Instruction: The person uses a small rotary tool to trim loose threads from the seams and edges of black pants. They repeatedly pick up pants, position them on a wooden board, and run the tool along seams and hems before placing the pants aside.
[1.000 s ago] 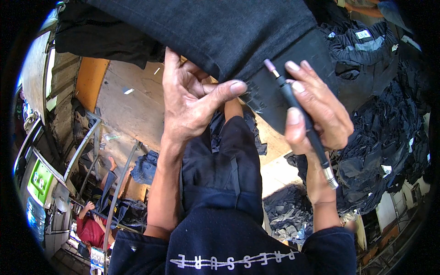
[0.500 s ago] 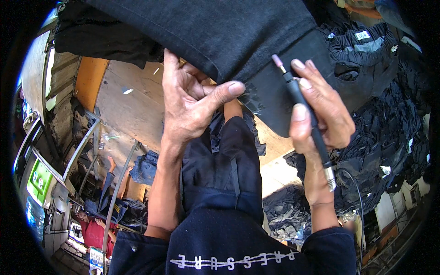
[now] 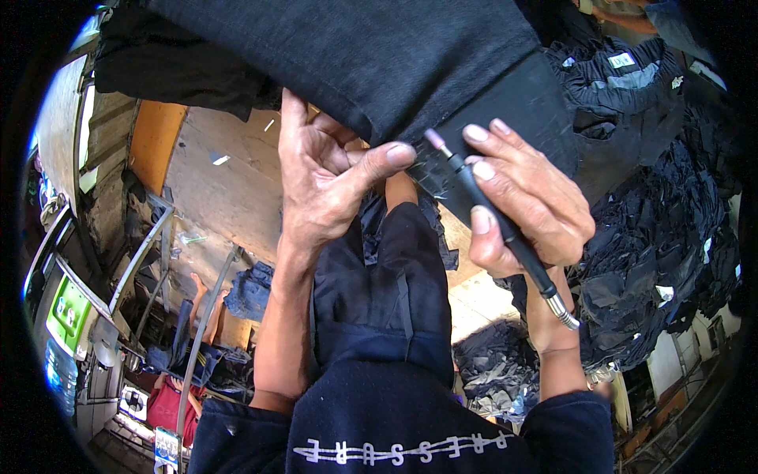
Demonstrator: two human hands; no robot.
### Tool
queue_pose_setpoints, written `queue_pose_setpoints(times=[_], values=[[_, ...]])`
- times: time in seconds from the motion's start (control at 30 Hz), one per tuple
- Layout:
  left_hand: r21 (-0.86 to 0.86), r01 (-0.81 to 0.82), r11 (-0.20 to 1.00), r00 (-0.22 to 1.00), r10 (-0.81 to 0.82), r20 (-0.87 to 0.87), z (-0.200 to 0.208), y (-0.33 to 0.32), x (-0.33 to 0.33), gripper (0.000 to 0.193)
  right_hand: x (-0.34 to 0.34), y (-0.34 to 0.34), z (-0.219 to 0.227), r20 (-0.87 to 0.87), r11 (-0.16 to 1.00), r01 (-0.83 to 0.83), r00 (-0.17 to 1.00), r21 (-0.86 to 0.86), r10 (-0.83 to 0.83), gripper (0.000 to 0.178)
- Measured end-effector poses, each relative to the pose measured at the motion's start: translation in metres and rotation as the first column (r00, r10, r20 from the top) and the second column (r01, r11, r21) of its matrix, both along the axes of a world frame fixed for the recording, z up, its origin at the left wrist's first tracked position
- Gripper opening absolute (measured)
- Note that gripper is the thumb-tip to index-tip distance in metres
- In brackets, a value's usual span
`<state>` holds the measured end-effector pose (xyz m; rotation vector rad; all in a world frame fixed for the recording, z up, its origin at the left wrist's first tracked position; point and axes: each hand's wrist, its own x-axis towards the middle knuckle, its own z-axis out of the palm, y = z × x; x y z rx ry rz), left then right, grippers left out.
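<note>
That big heap of dark clothes [image 3: 632,268] is taking up your whole right side, all crumpled, with pale scraps poking out here and there. Next biggest is the black denim-looking garment [image 3: 355,63], stretched across the top in front of you, its lower edge slanting down toward the right. Below it on your left there's a stretch of brownish floor [image 3: 225,178] with a few bits of litter on it. A smooth dark panel [image 3: 533,118] sits under the garment's right end, just behind your right hand, and beside that there's a gathered waistband [image 3: 628,91] with a pale label.

Now your hands. The left hand [image 3: 324,186] is up at the garment's lower edge, fingers tucked partly underneath and thumb stuck out to the right near the corner. Can't tell if you're actually pinching the cloth, since the fingertips are hidden. Your right hand [image 3: 537,193] is wrapped around a black pen-style tool [image 3: 505,225], slanted so its front points up and left at the garment's corner. The tool's silver bendy tail [image 3: 560,310] comes out near your wrist. Smallest is the pinkish tip [image 3: 435,140], close to your left thumb but apart from it; whether it touches the fabric, I can't tell.
</note>
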<state>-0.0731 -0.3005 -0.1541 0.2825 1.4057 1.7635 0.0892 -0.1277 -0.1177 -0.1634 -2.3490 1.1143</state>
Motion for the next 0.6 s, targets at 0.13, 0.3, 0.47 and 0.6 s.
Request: queue_pose_setpoints(times=[0.13,0.3,0.47,0.6], values=[[-0.030,-0.006,1.000,0.999,0.007,0.036,0.007,0.001,-0.001,0.109,0.001,-0.001,0.002,0.011,0.999,-0.036,0.999,-0.025,0.037,0.032],[-0.096,-0.081,0.992,0.995,0.086,0.054,0.029,0.015,0.006,0.098,0.007,0.015,0.005,0.019,0.988,0.134,0.991,-0.072,-0.133,0.027],[-0.156,-0.132,0.979,0.991,0.130,-0.024,0.038,0.027,0.010,0.087,0.008,0.036,-0.002,-0.010,0.993,0.107,0.994,-0.052,-0.107,0.031],[-0.184,-0.037,0.982,0.998,0.027,-0.055,0.029,0.023,0.002,0.092,0.010,0.039,-0.004,-0.025,0.999,0.020,0.999,-0.034,-0.020,0.032]])
